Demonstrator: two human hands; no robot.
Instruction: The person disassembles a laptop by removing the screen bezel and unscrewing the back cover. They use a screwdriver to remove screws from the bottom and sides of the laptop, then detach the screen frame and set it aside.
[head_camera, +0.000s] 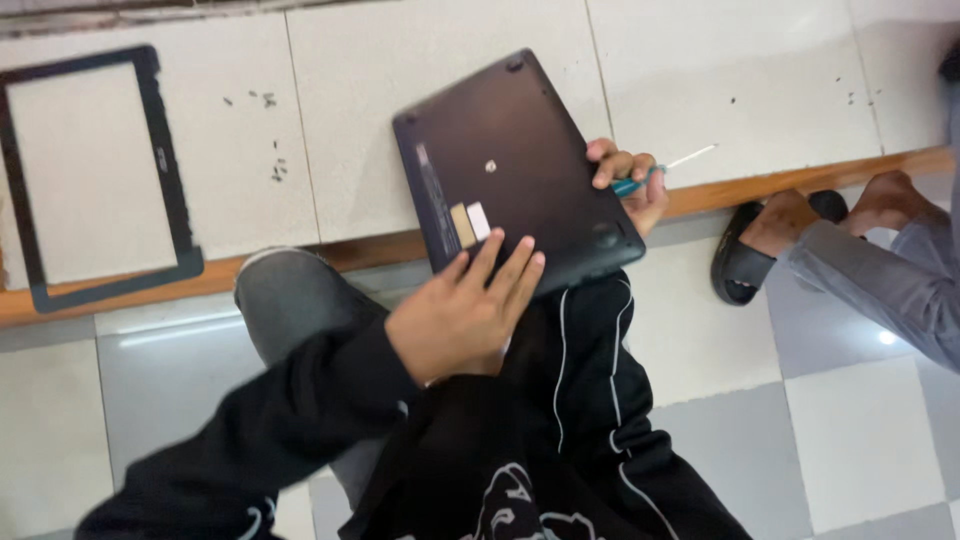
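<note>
A dark laptop (515, 170) lies closed and upside down, its underside facing up, tilted at an angle. Its far end rests on a raised white tiled ledge (420, 60) with a wooden edge, and its near end reaches out over the person's lap.

The left hand (465, 310) lies palm down on the near edge of the laptop, with the fingers (500, 265) straight and slightly spread, flat on the dark shell beside two small pale stickers (470, 222). Its black sleeve (250, 430) runs away from the laptop toward the lower left corner.

The right hand (630, 180) is at the laptop's right edge. Its fingers are curled, wrapped over the rim of the laptop while also clasping a small screwdriver (660, 170) with a teal handle; the thin pale shaft points away from the laptop to the right, above the ledge.

Left of the laptop, well apart from it, a black screen frame (165, 170) lies flat on the same ledge, with the white tile showing through its opening. Between the frame and the laptop a few tiny dark specks (275, 160) are scattered on the tile; they are too small to tell what they are.

Below the laptop are the person's grey trouser knee (290, 300) and a black garment with thin white stripes (590, 400). To the right of the laptop, on the glossy floor (860, 430) below the ledge, another person's bare feet (830, 210) rest on black sandals, with a grey trouser leg (890, 290) beside them.
</note>
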